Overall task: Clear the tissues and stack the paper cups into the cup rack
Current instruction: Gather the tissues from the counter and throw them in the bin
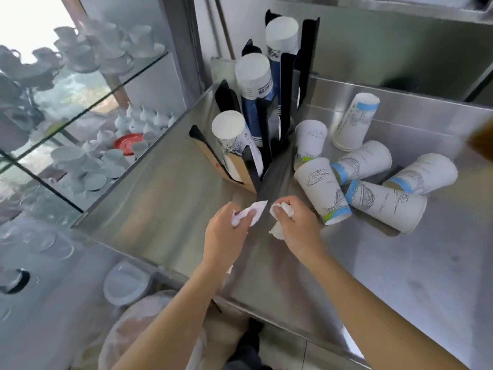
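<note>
The steel surface point(400, 276) runs out in front of me, bare along its near edge, so I have room to work at the front while everything else sits pushed toward the back. The rack point(286, 84) stands at the far left corner, its black uprights holding three columns of nested cups bottom-up; it is set against the edge, I judge, so the middle stays free. Just right of it lie the loose cups point(373, 188), six or so, some standing mouth-down and others tipped on their sides and touching one another, none of them stacked yet. They wait there because the tissues come first. My left hand point(226, 236) is curled shut around one crumpled tissue point(249, 213), a white corner poking out past the fingers, gathered into a ball so it carries off in one go. My right hand point(296, 225), close beside it, has its grip pinched on the other tissue point(277, 231), part bunched under the thumb and part hanging below the palm, just above the surface.
</note>
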Available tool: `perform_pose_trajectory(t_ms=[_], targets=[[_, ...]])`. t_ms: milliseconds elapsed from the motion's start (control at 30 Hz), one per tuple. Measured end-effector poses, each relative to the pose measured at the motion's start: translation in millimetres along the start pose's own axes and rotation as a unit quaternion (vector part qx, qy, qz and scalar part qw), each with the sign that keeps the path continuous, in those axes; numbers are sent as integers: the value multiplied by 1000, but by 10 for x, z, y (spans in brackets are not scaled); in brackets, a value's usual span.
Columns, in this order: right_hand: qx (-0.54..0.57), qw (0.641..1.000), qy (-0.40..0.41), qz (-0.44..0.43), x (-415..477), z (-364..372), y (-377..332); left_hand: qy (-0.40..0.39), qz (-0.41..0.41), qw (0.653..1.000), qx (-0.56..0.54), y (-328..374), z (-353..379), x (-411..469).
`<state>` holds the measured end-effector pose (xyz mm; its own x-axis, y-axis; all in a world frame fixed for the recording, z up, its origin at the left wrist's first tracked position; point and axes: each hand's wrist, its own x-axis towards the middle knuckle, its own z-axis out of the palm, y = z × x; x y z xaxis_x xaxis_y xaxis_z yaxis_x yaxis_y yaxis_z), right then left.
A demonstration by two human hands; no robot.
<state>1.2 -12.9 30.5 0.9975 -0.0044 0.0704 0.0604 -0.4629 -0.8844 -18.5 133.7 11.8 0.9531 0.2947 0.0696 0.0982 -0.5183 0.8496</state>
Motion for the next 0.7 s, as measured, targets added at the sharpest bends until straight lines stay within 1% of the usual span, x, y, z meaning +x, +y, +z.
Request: perform_pose_trajectory(t_ms=[133, 300, 367, 533, 600, 700], targets=[[51, 995, -73, -39, -43, 216, -278, 126, -45, 990, -36, -102, -329, -156], [82, 983, -146, -80, -349, 573, -480, 213, -97, 972, -28, -300, -802, -508], [101, 974, -178, -93, -499, 772, -593, 240, -118, 963, -35, -430, -1018, -642], [86, 952, -265, -130, -800, 1381, -859, 318, -182, 928, -60, -871, -1495, -912], [85, 937, -311, -137, -905, 1644, -912, 334, -202, 918, -69, -1099, -1622, -992], [84, 927, -328, -163, -1055, 2080, -861, 336, -226, 912, -60, -1497, -1779, -1107]])
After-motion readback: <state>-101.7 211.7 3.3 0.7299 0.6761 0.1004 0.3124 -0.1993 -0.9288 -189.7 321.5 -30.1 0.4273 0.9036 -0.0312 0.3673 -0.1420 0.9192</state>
